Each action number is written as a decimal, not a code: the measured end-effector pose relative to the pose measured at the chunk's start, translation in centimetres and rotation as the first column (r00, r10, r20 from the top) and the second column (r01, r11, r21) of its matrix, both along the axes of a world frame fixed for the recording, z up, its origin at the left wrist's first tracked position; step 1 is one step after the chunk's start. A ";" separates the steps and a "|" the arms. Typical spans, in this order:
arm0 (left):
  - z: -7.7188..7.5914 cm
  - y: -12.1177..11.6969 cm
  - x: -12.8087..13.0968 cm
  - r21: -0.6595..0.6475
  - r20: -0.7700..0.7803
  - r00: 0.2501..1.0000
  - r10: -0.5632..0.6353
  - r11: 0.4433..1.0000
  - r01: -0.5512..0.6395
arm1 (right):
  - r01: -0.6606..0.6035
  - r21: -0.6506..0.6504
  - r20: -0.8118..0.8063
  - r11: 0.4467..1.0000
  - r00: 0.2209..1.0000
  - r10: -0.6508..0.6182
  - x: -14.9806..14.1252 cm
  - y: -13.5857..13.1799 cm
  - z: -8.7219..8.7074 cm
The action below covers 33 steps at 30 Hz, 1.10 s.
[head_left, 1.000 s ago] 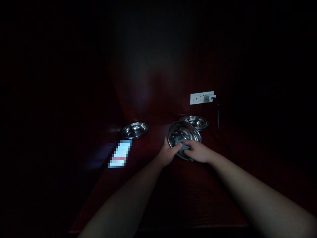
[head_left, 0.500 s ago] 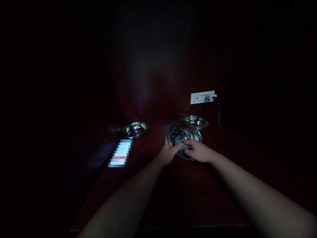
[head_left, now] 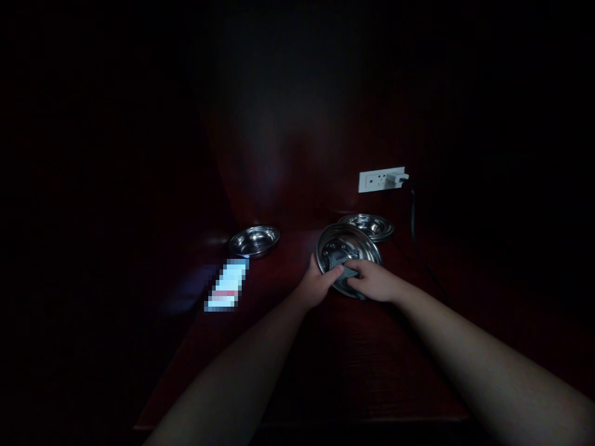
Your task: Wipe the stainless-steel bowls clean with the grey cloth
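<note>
A shiny steel bowl (head_left: 348, 237) is tilted toward me, its inside facing my view. My left hand (head_left: 317, 287) grips its lower left rim, thumb over the inside and the other fingers hidden behind. Inside the bowl lies a greyish-green cloth (head_left: 344, 281). My right hand (head_left: 375, 282) is closed on this cloth and presses it against the lower inner wall, close to my left thumb. Just behind the held bowl, to the right, are shallow steel bowls (head_left: 372, 227) that look stacked. Another steel bowl (head_left: 255, 241) stands upright farther left.
A lit phone (head_left: 227, 286), its screen blurred out, lies on the dark red tabletop (head_left: 334, 365) at left. On the back wall is a white socket plate (head_left: 372, 181) with a plug; a dark cable (head_left: 413, 226) hangs to the table. The surroundings are very dark.
The view has shifted very slightly. My hands, the bowl and the cloth keep nearly the same positions relative to each other.
</note>
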<state>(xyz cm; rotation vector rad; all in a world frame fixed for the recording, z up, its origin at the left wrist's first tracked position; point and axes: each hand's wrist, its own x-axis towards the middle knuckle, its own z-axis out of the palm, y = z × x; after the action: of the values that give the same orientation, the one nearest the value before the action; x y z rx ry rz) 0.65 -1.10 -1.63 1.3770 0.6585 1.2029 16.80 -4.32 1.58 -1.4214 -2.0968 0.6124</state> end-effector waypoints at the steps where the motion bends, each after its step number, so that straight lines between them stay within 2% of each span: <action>1: 0.0 0.0 0.0 0.004 0.000 1.000 0.001 1.000 -0.001 | -0.002 0.002 0.001 1.000 1.000 0.002 0.0 0.0 0.0; 15: -0.1 0.2 0.0 -0.038 0.017 1.000 -0.012 0.999 0.012 | -0.015 -0.013 0.009 1.000 1.000 0.015 0.1 0.1 -0.1; 21: 0.1 0.4 0.1 -0.125 0.022 0.999 0.050 0.991 -0.047 | -0.041 -0.007 0.008 0.999 0.999 0.041 0.1 0.0 0.1; 33: -0.3 0.8 0.0 -0.123 0.067 0.998 -0.015 0.992 0.024 | -0.023 -0.003 0.046 1.000 0.999 0.023 0.1 0.0 0.2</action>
<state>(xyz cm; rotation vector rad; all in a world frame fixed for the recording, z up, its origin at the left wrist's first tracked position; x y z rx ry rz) 0.64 -0.27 -1.96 1.2326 0.6607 1.1676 16.88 -4.36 1.77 -1.4273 -2.1514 0.5966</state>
